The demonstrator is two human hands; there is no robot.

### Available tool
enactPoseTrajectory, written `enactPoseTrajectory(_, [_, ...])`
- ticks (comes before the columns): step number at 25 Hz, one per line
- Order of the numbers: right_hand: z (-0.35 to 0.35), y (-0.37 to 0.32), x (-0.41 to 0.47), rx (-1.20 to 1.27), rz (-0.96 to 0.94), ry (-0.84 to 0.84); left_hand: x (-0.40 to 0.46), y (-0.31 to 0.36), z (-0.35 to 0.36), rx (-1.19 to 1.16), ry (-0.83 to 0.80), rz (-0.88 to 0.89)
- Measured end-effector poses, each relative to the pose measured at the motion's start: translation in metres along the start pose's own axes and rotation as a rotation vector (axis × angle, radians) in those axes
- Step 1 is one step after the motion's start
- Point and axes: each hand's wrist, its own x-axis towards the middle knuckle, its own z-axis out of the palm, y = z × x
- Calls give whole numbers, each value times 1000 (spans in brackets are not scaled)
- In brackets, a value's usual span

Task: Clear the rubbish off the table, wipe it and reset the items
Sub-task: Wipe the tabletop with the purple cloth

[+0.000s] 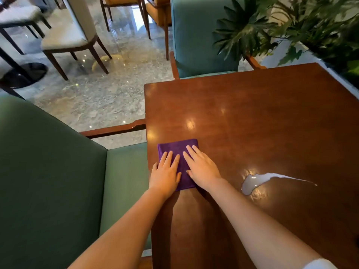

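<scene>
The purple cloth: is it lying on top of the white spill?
No. The purple cloth lies near the table's left edge, apart from the white spill to its right.

Near chair: we see a green upholstered armchair (48, 171) at lower left, its wooden armrest (114, 130) reaching toward the right.
Far chair: we see a teal armchair (196, 35) beyond.
Plants: leafy green foliage (291, 26) fills our upper right.
Floor: glossy marble floor (108, 94).
Background: we note a cream-seated chair (66, 35) and orange chairs (155, 8).
</scene>
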Motion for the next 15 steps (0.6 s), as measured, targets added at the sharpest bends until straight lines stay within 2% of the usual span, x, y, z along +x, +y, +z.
enactPoseTrajectory(4, [10, 4, 1, 81, -17, -17, 3, -3, 9, -95, 39, 29])
enactPoseTrajectory(8, [17, -2, -9, 121, 0, 186, -7, -1, 9, -278, 205, 48])
enactPoseTrajectory(15, [10, 17, -60, 415, 108, 409, -24, 38, -7, -345, 387, 213])
